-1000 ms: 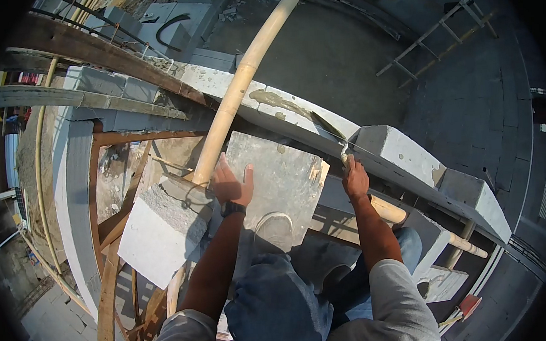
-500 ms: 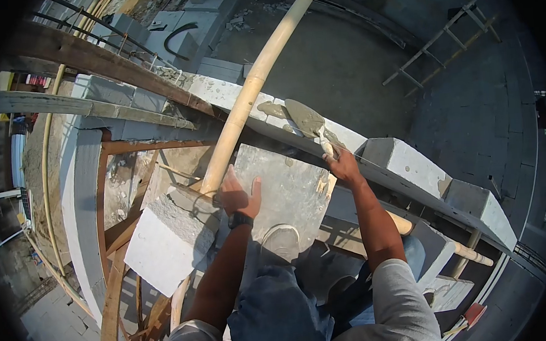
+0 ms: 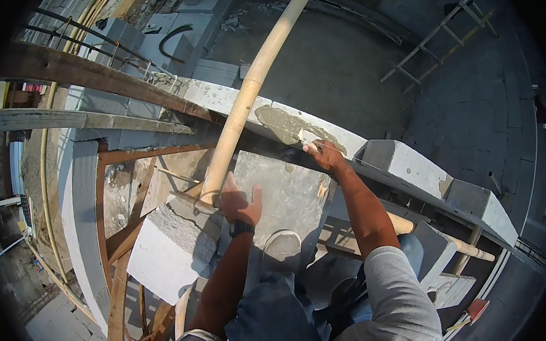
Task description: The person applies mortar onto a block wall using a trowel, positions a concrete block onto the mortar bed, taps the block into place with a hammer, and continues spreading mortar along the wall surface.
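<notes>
My right hand is closed on the handle of a trowel, whose mortar-coated blade is over the top of the white block wall. Wet grey mortar lies along the wall top around the blade; where blade ends and mortar begins is hard to tell. My left hand holds nothing, its fingers apart, over the left side of a grey board. Beside it, to the left, sits a large white block with a rough upper face.
A bamboo pole slants across the wall, just beyond my left hand. Two angled blocks stand on the wall to the right. Wooden beams cross at upper left. A ladder lies at upper right. My shoe rests on the board.
My right hand has moved left along the wall with the trowel. More mortar now covers the wall top there. My left hand stays near the board with its fingers apart.
</notes>
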Demonstrator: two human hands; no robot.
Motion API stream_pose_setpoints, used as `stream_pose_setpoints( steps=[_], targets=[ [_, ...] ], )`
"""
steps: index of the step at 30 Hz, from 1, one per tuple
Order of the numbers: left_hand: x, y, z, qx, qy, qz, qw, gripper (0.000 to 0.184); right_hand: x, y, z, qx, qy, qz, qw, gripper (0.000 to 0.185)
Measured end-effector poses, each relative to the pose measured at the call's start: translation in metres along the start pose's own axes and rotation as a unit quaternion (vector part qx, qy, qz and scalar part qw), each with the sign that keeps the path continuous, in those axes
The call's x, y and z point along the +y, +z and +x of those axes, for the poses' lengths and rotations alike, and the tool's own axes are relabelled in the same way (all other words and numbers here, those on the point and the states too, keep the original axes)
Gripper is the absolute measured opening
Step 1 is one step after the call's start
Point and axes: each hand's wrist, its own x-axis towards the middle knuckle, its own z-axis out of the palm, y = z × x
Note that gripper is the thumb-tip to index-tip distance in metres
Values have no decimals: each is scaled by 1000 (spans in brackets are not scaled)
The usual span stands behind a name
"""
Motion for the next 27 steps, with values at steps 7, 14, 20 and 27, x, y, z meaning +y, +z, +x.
stream_pose_setpoints(
  steps=[7, 14, 20, 27],
  targets=[
    [-1, -1, -2, -35, -30, 4, 999, 94, 56, 6, -40, 78, 38, 22, 996, 57],
    [0, 4, -2, -35, -48, 4, 998, 95, 99, 22, -91, 179, 54, 130, 974, 48],
    [-3, 7, 0, 3, -5, -1, 1000, 92, 138, 64, -134, 289, 113, 159, 937, 49],
    [-3, 7, -2, 4, -1, 4, 1000, 89, 104, 38, -134, 163, 185, 288, 925, 54]
  ],
)
